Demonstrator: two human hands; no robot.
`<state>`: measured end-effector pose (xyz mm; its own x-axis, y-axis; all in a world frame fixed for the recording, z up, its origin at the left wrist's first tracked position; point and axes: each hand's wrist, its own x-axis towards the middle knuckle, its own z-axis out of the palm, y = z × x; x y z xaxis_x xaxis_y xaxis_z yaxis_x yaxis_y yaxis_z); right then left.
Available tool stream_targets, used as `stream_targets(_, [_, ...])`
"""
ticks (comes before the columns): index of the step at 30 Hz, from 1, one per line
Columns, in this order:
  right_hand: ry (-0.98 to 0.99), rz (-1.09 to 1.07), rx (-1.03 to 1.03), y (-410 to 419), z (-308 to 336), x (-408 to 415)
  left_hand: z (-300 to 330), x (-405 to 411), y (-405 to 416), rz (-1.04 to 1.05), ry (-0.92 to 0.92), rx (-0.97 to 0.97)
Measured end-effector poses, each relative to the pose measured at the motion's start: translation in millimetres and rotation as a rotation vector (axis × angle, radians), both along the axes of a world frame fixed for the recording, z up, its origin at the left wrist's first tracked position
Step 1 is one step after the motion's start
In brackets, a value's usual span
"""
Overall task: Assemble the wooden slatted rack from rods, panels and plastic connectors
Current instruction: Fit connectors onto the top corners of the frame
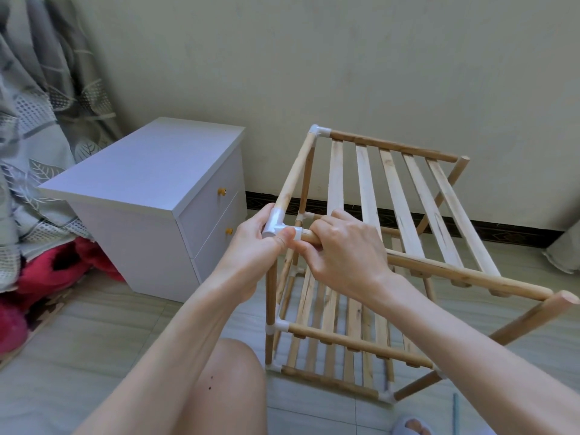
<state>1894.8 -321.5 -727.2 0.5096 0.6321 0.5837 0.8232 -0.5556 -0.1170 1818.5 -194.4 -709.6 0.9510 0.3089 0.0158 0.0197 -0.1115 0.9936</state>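
The wooden rack [361,340] stands on the floor in front of me, with slatted shelves at several levels. Its top slatted panel [405,199] is tilted, joined at the far left to a white corner connector [319,132]. My left hand [254,246] grips the near-left white plastic connector [276,226] at the top of the front-left upright. My right hand [342,249] is curled round the front rod [309,237] of the top panel, whose end sits at the connector's socket. At the right the uprights [533,318] lean outward with bare ends and no connectors.
A white two-drawer cabinet [150,196] stands left of the rack against the wall. A patterned curtain [37,105] and red bedding [47,271] lie at the far left. My knee [226,387] is in the foreground; a slippered foot [411,426] shows at the bottom edge.
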Motion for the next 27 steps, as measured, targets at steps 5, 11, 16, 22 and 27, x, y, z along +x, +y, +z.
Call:
stream_targets(5, [-0.020, 0.023, -0.022, 2, -1, -2, 1, -1, 0, -0.026, 0.005, -0.014])
stream_targets(11, [0.069, 0.063, -0.056, -1, 5, -3, -4, -2, 4, -0.049, 0.009, -0.110])
stream_targets(16, [-0.042, 0.077, -0.059, -27, 9, -3, 4, 1, 22, -0.176, 0.156, -0.124])
stream_targets(22, [-0.099, -0.017, -0.105, -62, 4, 7, 13, 37, 19, 0.028, 0.238, -0.247])
stream_targets(27, [-0.042, 0.119, -0.117, -66, 7, 15, 10, 54, 4, 0.076, 0.152, -0.124])
